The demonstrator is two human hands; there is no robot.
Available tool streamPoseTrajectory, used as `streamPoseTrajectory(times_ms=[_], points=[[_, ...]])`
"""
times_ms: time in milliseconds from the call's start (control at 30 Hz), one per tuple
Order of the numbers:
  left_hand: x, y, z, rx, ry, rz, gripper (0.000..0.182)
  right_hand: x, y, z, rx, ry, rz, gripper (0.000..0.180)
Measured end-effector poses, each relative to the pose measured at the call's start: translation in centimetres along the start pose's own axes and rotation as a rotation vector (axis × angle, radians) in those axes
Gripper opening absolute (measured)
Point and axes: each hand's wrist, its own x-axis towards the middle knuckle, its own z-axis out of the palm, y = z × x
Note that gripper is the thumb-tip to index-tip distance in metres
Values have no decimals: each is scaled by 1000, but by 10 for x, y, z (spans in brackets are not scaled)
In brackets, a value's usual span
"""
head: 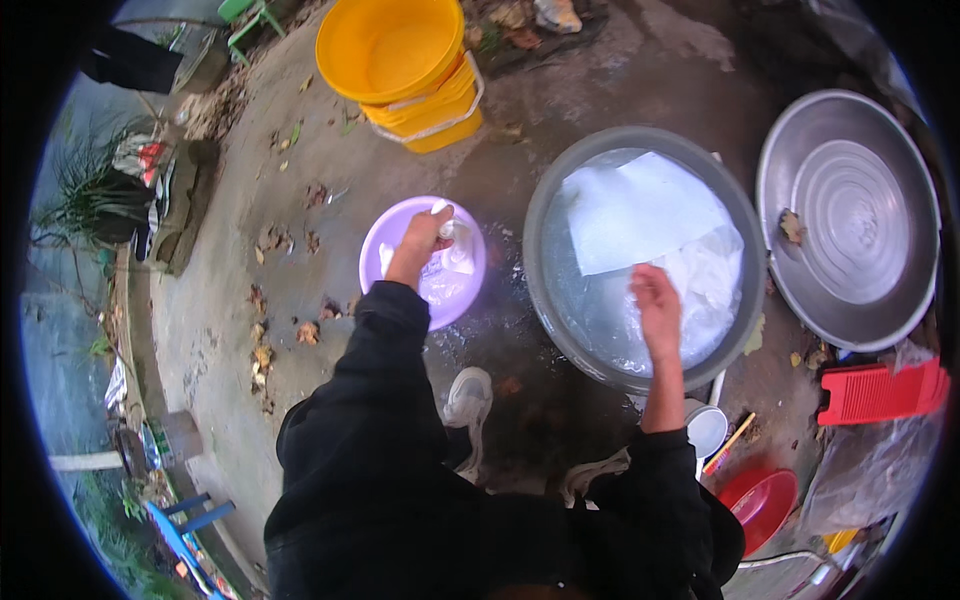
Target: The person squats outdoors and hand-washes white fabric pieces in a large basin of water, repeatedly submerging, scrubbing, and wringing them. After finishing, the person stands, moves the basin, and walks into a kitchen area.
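Observation:
My left hand (427,231) is closed on a wet white cloth (457,255) over a small purple basin (373,225); part of the cloth hangs down into the basin. Over a large grey tub (541,300) is my right hand (655,292), its fingers bent and somewhat blurred, with nothing plainly held. In the tub's water a flat white sheet (637,214) lies spread towards the far side. More crumpled white fabric (701,281) floats to the right, beside my right hand.
Stacked yellow buckets (431,120) stand beyond the basin. On the right are a large metal basin (847,217), a red washboard (881,391), a brush (729,444), a small white bucket (705,429) and a red basin (765,506). A blue stool (180,540) stands at lower left.

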Motion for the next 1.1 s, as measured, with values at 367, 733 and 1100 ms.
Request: streamPoseTrajectory(times_ms=[367,733,1100], points=[[-206,159,108,-330,-758,159,30,-22,-80,36,1136,-228,406,87],[-209,-34,295,304,-246,617,45,-68,10,5,1239,172,231,34],[-207,-35,301,281,-293,561,54,-45,44,15,1086,111,344,49]])
